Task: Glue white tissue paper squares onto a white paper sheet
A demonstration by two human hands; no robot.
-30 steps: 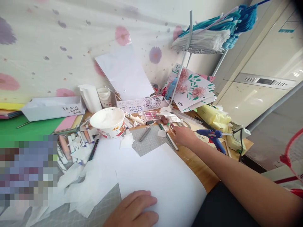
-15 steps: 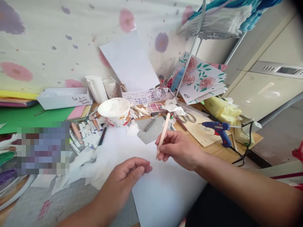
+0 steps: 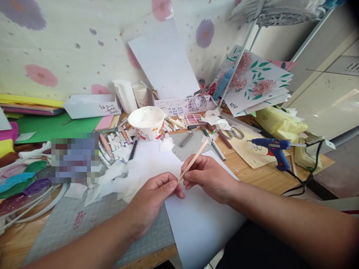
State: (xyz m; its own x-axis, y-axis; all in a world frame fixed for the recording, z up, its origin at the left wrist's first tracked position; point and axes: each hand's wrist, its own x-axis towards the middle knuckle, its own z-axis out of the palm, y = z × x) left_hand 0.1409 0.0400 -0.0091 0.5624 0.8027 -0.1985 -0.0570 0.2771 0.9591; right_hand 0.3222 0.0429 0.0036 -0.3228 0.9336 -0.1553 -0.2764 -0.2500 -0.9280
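Single head-worn view — forward and down, close over left hand (image 3: 151, 198) and right hand (image 3: 209, 177) at the desk (image 3: 260, 173)

A thin wooden stick (image 3: 193, 160) is held in the right hand (image 3: 209, 178), while its lower end is pinched by the fingertips of the left hand (image 3: 151, 201). Both hands are seen above a white sheet (image 3: 196, 220). Beyond the sheet, a paper bowl (image 3: 147, 123) is seen; right of the bowl, a blue glue gun (image 3: 273, 148) is laid.

Bright, even daylight; soft shadows beneath hands (image 3: 179, 183); wide-angle bending at edges; mosaic patch left of hands.
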